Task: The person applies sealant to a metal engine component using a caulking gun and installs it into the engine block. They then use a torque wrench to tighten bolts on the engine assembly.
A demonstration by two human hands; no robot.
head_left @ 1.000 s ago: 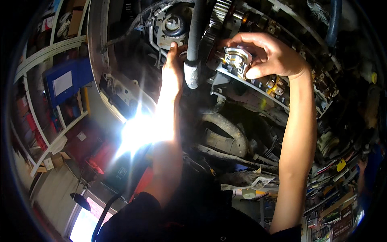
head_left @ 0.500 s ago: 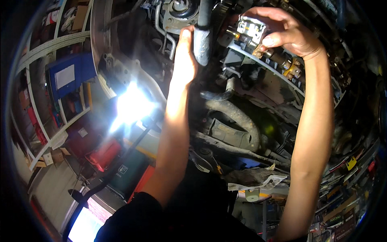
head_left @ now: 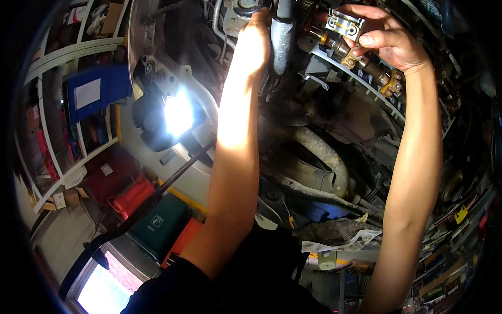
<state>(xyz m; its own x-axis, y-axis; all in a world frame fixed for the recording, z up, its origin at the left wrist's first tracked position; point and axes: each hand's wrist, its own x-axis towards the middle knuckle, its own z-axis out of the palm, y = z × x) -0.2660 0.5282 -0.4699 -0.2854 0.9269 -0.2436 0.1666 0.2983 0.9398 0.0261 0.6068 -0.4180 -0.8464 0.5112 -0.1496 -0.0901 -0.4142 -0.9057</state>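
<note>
My right hand (head_left: 391,43) pinches a shiny silver metal bearing cap (head_left: 344,24) with bolt holes at its ends. It is held between thumb and fingers, over a dark shaft (head_left: 374,68) fitted with brassy caps (head_left: 391,85). I cannot tell whether the held part touches the shaft. My left hand (head_left: 253,46) reaches up beside a grey sleeved pipe (head_left: 283,44), its thumb close to a round black-topped mount (head_left: 246,8). The fingers of that hand are hidden, so what they grip is unclear.
A bright work lamp (head_left: 179,112) glares left of my left forearm, on a dark arm (head_left: 180,175). A thick curved pipe (head_left: 327,157) lies between my forearms. Shelving (head_left: 78,49), a green bin (head_left: 161,225) and a lit screen (head_left: 107,288) stand at the left.
The whole view has shifted, moving the engine rightward in it. My left hand has risen closer to the round mount. My right hand still holds the bearing cap near the shaft.
</note>
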